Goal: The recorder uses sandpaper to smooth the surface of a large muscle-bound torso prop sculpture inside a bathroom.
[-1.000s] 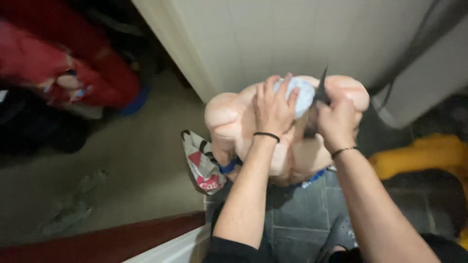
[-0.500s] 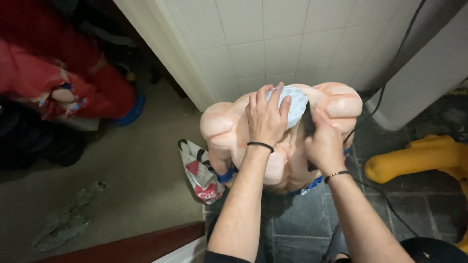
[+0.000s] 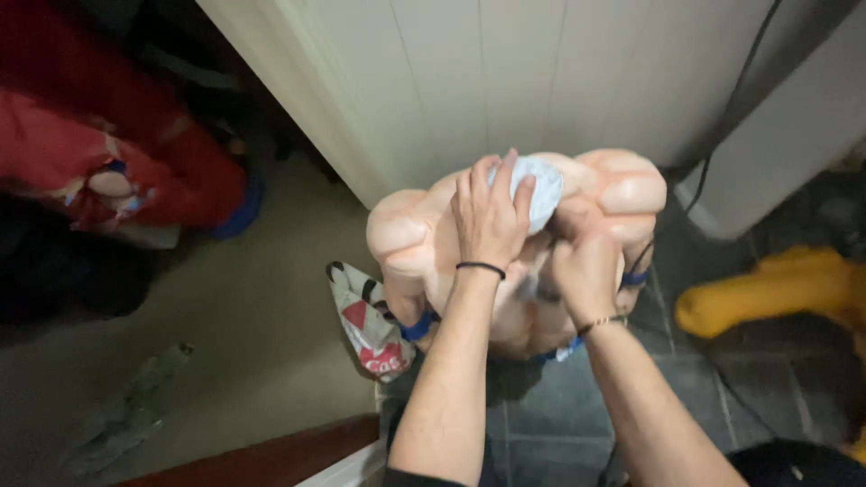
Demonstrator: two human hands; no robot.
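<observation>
My left hand (image 3: 492, 212) lies spread over a pale blue cloth (image 3: 539, 188), pressing it flat against the top of the pink rounded form (image 3: 410, 239). The fingers are wide, not pinching — the cloth is pinned by pressure only. My right hand (image 3: 586, 266) is curled tight against the middle of the form just below the cloth; what it encloses is hidden, so I cannot tell whether it grips anything.

The form stands on the dark tiled floor (image 3: 541, 424), close against the white panelled wall (image 3: 505, 81).

Risks, as I judge them:
- The surface looks glossy. With an open palm the cloth may slide off to the wall side.
- Both hands push high up on the form, so it could tip onto the printed bag (image 3: 370, 325) just beside its base.
- A black cable (image 3: 722, 135) runs down near my right forearm — a wide sweep could snag it.
- Dim light; I can misjudge where the cloth's edge ends.
</observation>
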